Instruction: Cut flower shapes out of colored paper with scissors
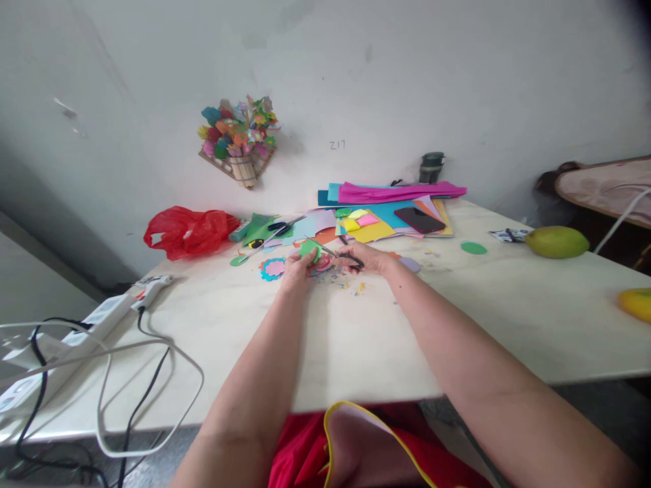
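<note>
My left hand (298, 269) pinches a piece of green paper (308, 251) with a scalloped edge. In my right hand (367, 259) is a pair of black-handled scissors (350, 259), its blades pointing left toward the green paper. Whether the blades touch the paper is too small to tell. Beneath the hands lies a pinkish-red paper shape (321, 264), partly covered. Small paper scraps (350, 286) are scattered on the table just in front. Left of my left hand rests a blue and pink paper flower (273, 269).
A second pair of scissors (279, 229), a red plastic bag (190, 232) and a green paper circle (237, 260) lie to the left. Coloured paper sheets (373, 232) and a phone (420, 219) are behind. A mango-like fruit (557, 242) sits right; a power strip (96, 318) with cables lies front left.
</note>
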`<state>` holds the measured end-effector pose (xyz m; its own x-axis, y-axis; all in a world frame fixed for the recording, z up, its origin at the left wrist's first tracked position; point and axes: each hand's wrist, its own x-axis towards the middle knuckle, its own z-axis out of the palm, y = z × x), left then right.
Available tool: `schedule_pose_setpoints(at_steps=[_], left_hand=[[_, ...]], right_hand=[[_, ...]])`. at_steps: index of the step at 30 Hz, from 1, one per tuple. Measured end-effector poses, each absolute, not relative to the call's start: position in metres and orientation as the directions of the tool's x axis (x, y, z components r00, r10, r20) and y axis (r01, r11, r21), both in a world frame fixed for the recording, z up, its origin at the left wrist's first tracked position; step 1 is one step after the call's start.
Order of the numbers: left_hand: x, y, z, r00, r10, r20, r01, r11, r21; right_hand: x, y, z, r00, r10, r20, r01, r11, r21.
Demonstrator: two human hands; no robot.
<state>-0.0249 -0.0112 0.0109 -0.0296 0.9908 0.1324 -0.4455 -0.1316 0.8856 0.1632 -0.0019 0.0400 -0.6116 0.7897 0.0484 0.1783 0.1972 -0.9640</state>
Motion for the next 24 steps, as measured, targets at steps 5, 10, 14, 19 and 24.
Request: schedule_pose_setpoints(at_steps=[5,10,14,19,24], left_hand=[[-0.0250,-0.0103,0.0114,-0.086,0.982,0.167,-0.406,-0.187,0.895],[-0.0235,-0.0138,0.0164,-0.073,0.981,0.182,-0.386,-0.196,0.901],[-0.0230,-0.0163,0.0168,-0.006,0.979,0.205,-0.387,-0.192,0.902],[-0.0238,-0.0191,0.0164,0.104,0.983,0.150,-0.370,-0.101,0.923],[-0.0252,-0.0179,0.0156,0.143,0.973,0.182,-0.312,-0.130,0.941]], right_hand=[[0.1661,0.0020,0.0356,-0.605,0.795,0.048,0.208,0.216,-0.954],[0.1671,-0.0006,0.0375,-0.567,0.821,0.057,0.220,0.218,-0.951],[0.1681,0.0005,0.0364,-0.575,0.817,0.049,0.232,0.220,-0.947],[0.1690,0.0057,0.0317,-0.588,0.805,0.084,0.213,0.254,-0.944],[0.1656,0.0034,0.0362,-0.463,0.881,0.095,0.174,0.196,-0.965]])
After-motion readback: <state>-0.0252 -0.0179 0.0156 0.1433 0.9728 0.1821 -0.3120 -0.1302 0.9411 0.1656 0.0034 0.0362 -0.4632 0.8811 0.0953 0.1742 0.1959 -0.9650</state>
